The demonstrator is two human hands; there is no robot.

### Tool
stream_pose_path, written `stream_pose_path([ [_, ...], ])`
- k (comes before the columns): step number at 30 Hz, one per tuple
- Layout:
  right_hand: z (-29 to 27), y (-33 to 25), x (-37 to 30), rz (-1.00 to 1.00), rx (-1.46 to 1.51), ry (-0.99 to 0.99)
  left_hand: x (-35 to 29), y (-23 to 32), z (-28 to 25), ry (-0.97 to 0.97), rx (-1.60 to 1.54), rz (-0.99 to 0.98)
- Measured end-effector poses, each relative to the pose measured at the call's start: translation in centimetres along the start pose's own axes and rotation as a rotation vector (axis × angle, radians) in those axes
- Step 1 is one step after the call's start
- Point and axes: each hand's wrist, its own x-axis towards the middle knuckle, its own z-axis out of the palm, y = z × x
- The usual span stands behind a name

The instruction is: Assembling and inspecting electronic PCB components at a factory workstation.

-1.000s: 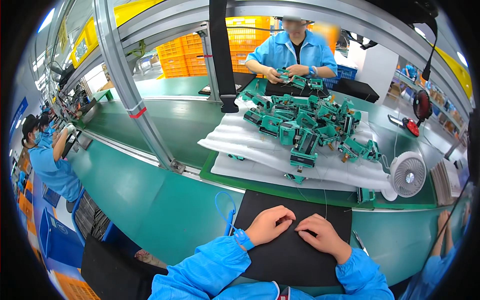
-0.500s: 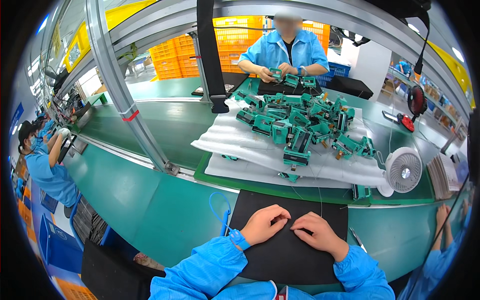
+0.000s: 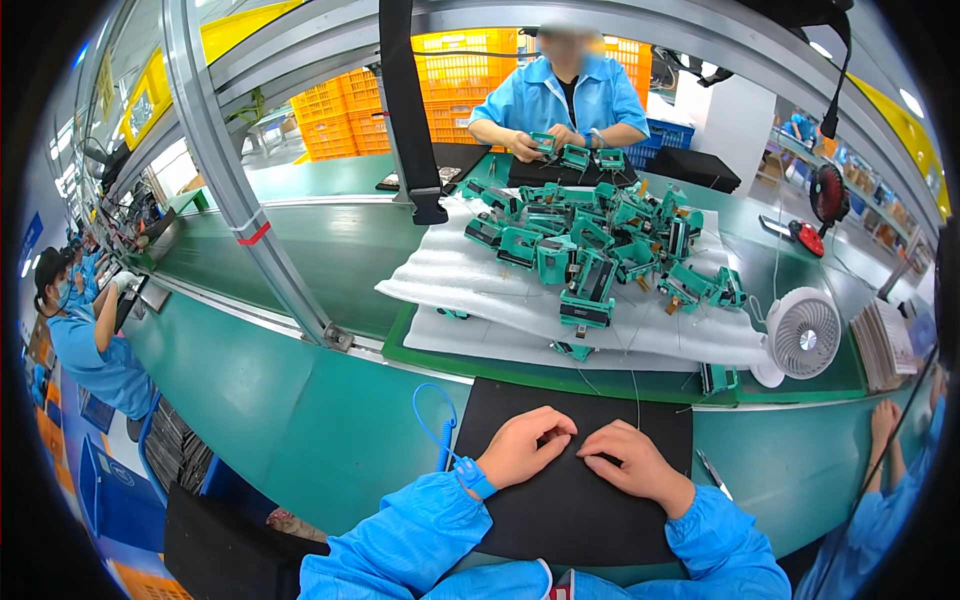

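Note:
Over a black mat [image 3: 570, 525] on the green bench, my left hand [image 3: 524, 448] and my right hand [image 3: 634, 464] face each other with a small gap between them. Thumb and fingers of each hand are curled together in a pinch. Whatever they may hold is too small or hidden to name. A blue wrist strap [image 3: 474, 478] with a coiled cord circles my left wrist. Tweezers [image 3: 714, 475] lie on the bench to the right of my right hand. Beyond the mat, several green plastic housings [image 3: 588, 272] with black parts and thin wires are heaped together.
White foam sheets [image 3: 425, 270] lie under the heap. To its right stand a white fan [image 3: 805, 335] and a stack of cards [image 3: 882, 345]. A metal post [image 3: 225, 170] rises at left; a black strap [image 3: 410, 100] hangs ahead. Across the bench a co-worker [image 3: 570, 100] handles green housings.
The whole view has shifted slightly. My hands keep the same pinched pose over the mat, and the heap looks the same.

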Motion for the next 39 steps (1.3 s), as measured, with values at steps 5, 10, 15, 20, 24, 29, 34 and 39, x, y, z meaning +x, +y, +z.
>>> stream_pose_path([
  [5,0.1,0.1,0.3,0.006,-0.002,-0.010,0.0,-0.3,-0.1,0.019,-0.002,0.010],
  [10,0.4,-0.3,0.5,-0.005,-0.044,0.021,-0.1,-1.0,0.3,0.071,0.028,0.140],
  [15,0.7,-0.3,-0.3,-0.021,-0.043,0.085,0.2,-1.7,1.5,0.100,-0.013,0.147],
  [20,-0.4,-1.7,0.1,-0.004,-0.031,-0.051,-0.1,-1.4,1.4,0.092,-0.081,0.097],
  [24,-0.3,-1.7,0.2,-0.005,-0.041,-0.046,-0.1,-1.9,1.5,0.097,-0.057,0.110],
  [29,-0.3,-1.5,0.4,-0.013,-0.035,-0.052,0.0,-2.1,1.4,0.104,-0.065,0.120],
  [34,-0.4,-1.8,0.3,-0.019,-0.036,-0.041,0.1,-1.8,1.4,0.103,-0.059,0.124],
  [39,-0.5,-1.6,0.2,-0.029,-0.044,-0.047,0.1,-1.9,1.6,0.100,-0.055,0.129],
])
